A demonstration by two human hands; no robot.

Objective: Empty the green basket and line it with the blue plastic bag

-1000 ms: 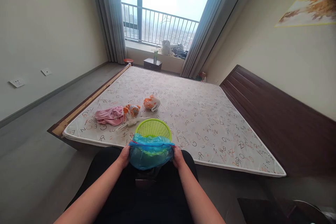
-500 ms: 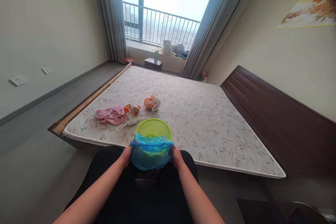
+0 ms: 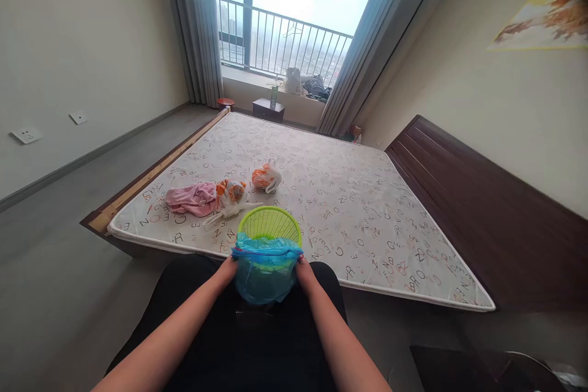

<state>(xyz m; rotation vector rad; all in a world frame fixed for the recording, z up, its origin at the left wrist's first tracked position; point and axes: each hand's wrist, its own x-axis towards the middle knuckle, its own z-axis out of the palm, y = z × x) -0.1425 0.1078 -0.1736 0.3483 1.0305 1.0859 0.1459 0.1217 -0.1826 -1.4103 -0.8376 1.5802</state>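
A blue translucent plastic bag [image 3: 265,278] covers the near, lower part of a light green slotted basket [image 3: 271,222]. The basket's far rim and inner wall show above the bag's gathered edge. My left hand [image 3: 228,267] is closed on the left end of that edge, and my right hand [image 3: 304,268] grips its right end. Most of my fingertips are hidden behind the plastic. Both basket and bag are over my lap, at the near edge of the mattress [image 3: 349,196].
A pink cloth [image 3: 192,198] lies on the mattress beside a knotted bag with orange contents [image 3: 230,193]. Another tied bag [image 3: 266,177] sits farther back. A dark headboard [image 3: 478,208] stands at right, and a small nightstand [image 3: 268,110] is beyond the bed.
My left hand has moved slightly inward to the right, so the bag's edge is bunched narrower. The bag hangs a little lower; the basket has hardly moved.
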